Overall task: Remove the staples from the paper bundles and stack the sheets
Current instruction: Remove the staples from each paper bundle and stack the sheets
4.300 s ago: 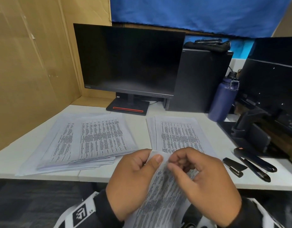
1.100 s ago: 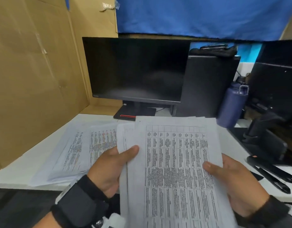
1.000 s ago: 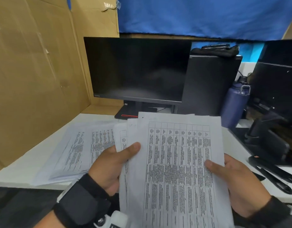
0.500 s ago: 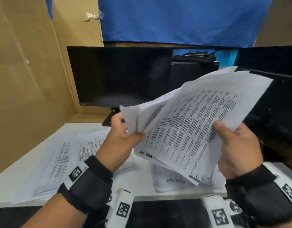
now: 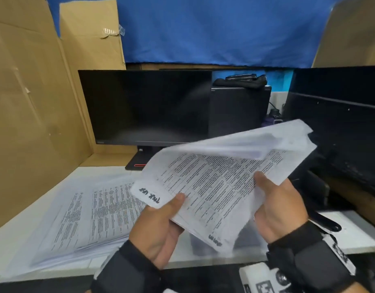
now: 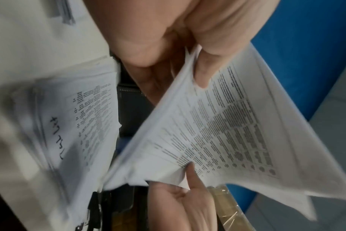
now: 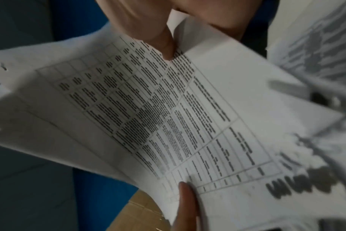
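A loose sheaf of printed sheets [image 5: 214,176] hangs tilted in the air above the desk, its far corner curling up. My left hand [image 5: 174,208] grips its near left edge, thumb on top beside a handwritten corner note. My right hand [image 5: 264,187] grips the right edge, thumb on the print. In the left wrist view the left thumb [image 6: 201,68] presses on the sheaf [image 6: 227,125]. In the right wrist view the right thumb [image 7: 166,46] pinches the sheets [image 7: 168,117]. A spread stack of sheets [image 5: 87,212] lies on the desk's left half. No staple shows.
A dark monitor [image 5: 144,106] stands at the back, with a black computer case [image 5: 239,111] beside it and a second screen [image 5: 340,115] on the right. A black hand tool [image 5: 328,223] lies on the white desk [image 5: 351,235] at right. Cardboard walls close the left side.
The sheaf, held upright and facing me a second ago, has been turned sideways and tipped flatter, and has come lower since half a second ago. Both hands keep their hold.
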A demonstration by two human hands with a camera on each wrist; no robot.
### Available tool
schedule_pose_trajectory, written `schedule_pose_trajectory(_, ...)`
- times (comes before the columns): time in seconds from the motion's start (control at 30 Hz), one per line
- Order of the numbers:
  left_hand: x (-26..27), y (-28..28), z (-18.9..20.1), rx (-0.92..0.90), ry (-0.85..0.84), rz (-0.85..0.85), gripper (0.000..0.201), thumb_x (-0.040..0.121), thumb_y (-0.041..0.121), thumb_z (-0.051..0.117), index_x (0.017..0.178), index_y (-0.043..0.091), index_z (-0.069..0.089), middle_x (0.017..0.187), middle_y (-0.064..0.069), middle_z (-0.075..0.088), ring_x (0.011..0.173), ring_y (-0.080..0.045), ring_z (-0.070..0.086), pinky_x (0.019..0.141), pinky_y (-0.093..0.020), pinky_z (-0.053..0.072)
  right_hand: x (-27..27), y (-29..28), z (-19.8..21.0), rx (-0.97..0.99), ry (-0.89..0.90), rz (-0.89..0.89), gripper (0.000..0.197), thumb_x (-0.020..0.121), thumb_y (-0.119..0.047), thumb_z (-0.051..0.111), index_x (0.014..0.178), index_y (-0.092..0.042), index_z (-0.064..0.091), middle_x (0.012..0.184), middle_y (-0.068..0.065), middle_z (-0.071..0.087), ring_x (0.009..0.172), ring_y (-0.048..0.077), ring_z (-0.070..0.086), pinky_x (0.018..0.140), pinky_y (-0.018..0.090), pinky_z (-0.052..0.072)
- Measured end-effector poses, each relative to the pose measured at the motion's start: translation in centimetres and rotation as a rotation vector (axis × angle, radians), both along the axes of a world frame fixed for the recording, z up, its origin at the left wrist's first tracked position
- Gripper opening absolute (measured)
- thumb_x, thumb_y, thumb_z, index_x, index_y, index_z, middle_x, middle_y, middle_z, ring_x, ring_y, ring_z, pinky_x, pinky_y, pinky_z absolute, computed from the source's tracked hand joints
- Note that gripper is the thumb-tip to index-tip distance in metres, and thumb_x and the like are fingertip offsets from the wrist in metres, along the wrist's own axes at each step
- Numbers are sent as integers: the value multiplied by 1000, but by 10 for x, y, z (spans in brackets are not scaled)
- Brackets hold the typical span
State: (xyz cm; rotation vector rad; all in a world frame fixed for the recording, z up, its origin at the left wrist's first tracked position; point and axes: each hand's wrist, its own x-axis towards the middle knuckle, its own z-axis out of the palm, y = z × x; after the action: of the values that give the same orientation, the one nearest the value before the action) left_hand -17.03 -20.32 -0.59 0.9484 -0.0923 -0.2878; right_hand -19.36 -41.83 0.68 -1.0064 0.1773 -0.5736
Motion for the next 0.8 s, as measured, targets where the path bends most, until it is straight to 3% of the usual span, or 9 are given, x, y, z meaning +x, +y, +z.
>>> schedule_pose_trajectory(0.1,13,15,6,154,-45,96,61,80,9,73,139,14,59,128,-12,74,119,-34,70,108,-56,49,-3,-5,5,-151,11,-134,36,98,-5,61,123,-29,67,122,-11,73,117,15,66,109,45,46)
schedule_pose_trajectory(0.2,28,32,28,503,-243,341,87,79,19,83,152,31,37,139,3,62,125,-20,62,108,-46,48,-6,-10,13,-294,25,-178,35,98,-3,59,105,-35,71,114,-16,75,111,9,68,105,40,48)
schedule_pose_trajectory(0.3,43,31,48,843,-491,201,102,83,27,85,159,38,18,144,15,55,130,-7,55,111,-35,42,-3,-8,17,-428,55,-165,36,97,-8,62,102,-42,73,116,-17,74,112,10,69,102,42,50)
schedule_pose_trajectory(0.37,55,25,56,809,-464,96,79,91,26,76,156,32,32,138,12,65,124,-13,64,109,-44,49,2,-6,19,-479,51,-167,32,96,-10,63,107,-38,71,117,-18,74,111,7,69,103,40,50)
schedule_pose_trajectory(0.43,58,17,61,731,-481,148,34,98,21,60,132,26,61,122,7,76,113,-19,72,102,-53,55,4,-1,25,-493,18,-182,32,96,-8,63,113,-34,68,113,-20,74,106,-1,69,98,31,51)
schedule_pose_trajectory(0.47,57,12,64,730,-520,215,26,101,20,54,123,28,67,117,8,77,110,-17,73,99,-51,58,4,0,27,-512,-7,-197,34,96,-7,63,116,-34,67,113,-21,74,105,-3,68,95,27,51)
schedule_pose_trajectory(0.57,46,-1,63,723,-656,366,28,106,19,47,127,31,61,120,13,73,111,-6,68,94,-37,58,7,1,29,-595,-33,-258,37,95,-9,64,124,-32,64,119,-17,72,111,-1,66,95,25,50)
schedule_pose_trajectory(0.63,41,-8,45,689,-638,391,29,106,16,47,131,30,52,121,13,69,112,-5,67,93,-34,57,8,1,21,-650,-7,-302,37,95,-10,64,129,-27,61,122,-14,70,114,1,64,98,28,50)
schedule_pose_trajectory(0.8,35,-12,-18,647,-493,230,45,103,10,53,142,27,37,128,13,63,111,8,64,86,-9,52,2,4,-19,-724,112,-226,40,92,-9,68,125,-27,54,117,-15,69,109,-2,64,94,30,53)
